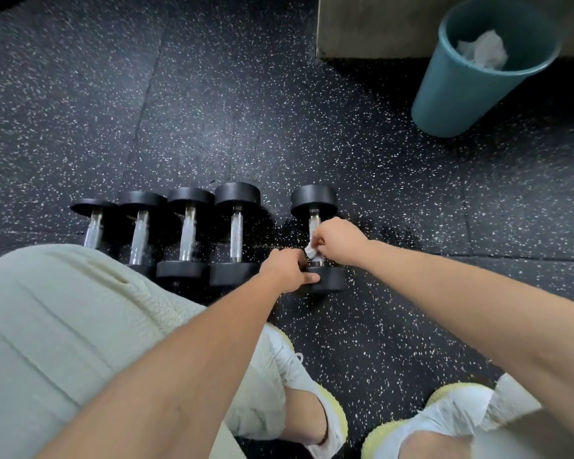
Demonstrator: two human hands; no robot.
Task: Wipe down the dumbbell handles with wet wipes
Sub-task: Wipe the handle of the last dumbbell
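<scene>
Several black dumbbells with silver handles lie side by side on the speckled rubber floor. The rightmost dumbbell [314,200] sits a little apart from the row. My left hand [287,270] grips its near head [328,280] and steadies it. My right hand [337,238] is closed on a white wet wipe [312,250], pressed against the lower part of that dumbbell's handle [314,218]. The neighbouring dumbbell [236,233] and the others to its left lie untouched.
A teal waste bin [471,84] with crumpled white wipes inside stands at the far right, beside a concrete block [371,28]. My knee in pale trousers [63,326] covers the near ends of the left dumbbells. My two white shoes are at the bottom.
</scene>
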